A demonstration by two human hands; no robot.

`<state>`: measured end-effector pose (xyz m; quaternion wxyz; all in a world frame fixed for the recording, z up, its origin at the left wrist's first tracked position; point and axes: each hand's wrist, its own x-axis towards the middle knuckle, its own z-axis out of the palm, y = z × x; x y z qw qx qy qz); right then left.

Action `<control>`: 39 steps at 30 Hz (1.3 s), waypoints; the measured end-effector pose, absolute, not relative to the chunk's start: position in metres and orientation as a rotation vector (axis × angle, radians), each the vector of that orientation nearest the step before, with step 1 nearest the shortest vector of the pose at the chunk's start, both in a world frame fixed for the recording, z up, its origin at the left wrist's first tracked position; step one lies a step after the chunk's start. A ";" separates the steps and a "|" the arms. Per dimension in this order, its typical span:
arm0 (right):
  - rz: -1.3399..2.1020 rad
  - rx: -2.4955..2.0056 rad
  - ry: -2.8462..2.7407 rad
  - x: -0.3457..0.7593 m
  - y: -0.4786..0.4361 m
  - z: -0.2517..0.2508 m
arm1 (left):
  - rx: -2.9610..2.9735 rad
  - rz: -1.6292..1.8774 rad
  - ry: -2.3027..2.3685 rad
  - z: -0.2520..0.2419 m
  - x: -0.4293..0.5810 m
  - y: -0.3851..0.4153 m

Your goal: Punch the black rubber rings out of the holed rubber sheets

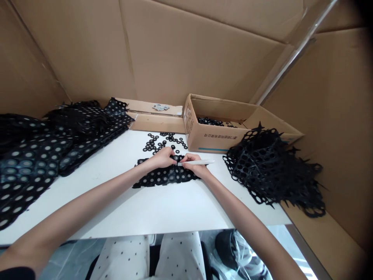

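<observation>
A black punched sheet, a strip of joined rings with silver-grey centres, lies flat on the near middle of a white table, directly under both hands. At the far left, a large heap of similar black sheets with grey centres spreads over the table's left end and hangs past its near edge. The left hand is curled over the far edge of the sheet, fingertips down on it; whether it is gripping or only pressing cannot be told. Just beyond that hand, loose black rings are scattered on the table. A few small silver pieces sit on a cardboard flap at the far edge. The right hand is clenched around a slim white stick, its tip against a ring of the sheet and its other end pointing right. Further right stands an open cardboard box holding black rings. Nearer the right end, a tangled pile of black ring-shaped scrap rests on the table beside the box. Cardboard walls enclose the far side.
</observation>
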<state>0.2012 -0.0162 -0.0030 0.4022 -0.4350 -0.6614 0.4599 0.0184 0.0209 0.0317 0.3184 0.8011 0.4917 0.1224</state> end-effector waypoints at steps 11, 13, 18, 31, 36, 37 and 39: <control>1.229 -1.098 -1.388 0.220 -0.007 0.000 | 2.136 0.203 1.159 0.040 0.020 0.028; 1.212 -1.091 -1.408 0.222 -0.007 0.000 | 2.107 0.214 1.108 0.039 0.023 0.030; 1.190 -1.069 -1.439 0.222 -0.010 -0.003 | 2.077 0.224 1.144 0.032 0.032 0.038; 1.214 -1.023 -1.577 0.216 -0.016 0.000 | 1.829 0.362 1.225 0.027 0.037 0.030; 1.169 -1.020 -1.427 0.220 -0.013 -0.004 | 1.893 0.295 1.226 0.029 0.036 0.033; 1.148 -1.020 -1.372 0.222 -0.011 -0.005 | 1.921 0.277 1.224 0.029 0.036 0.034; 1.121 -1.034 -1.299 0.225 -0.009 -0.005 | 1.965 0.266 1.207 0.029 0.035 0.037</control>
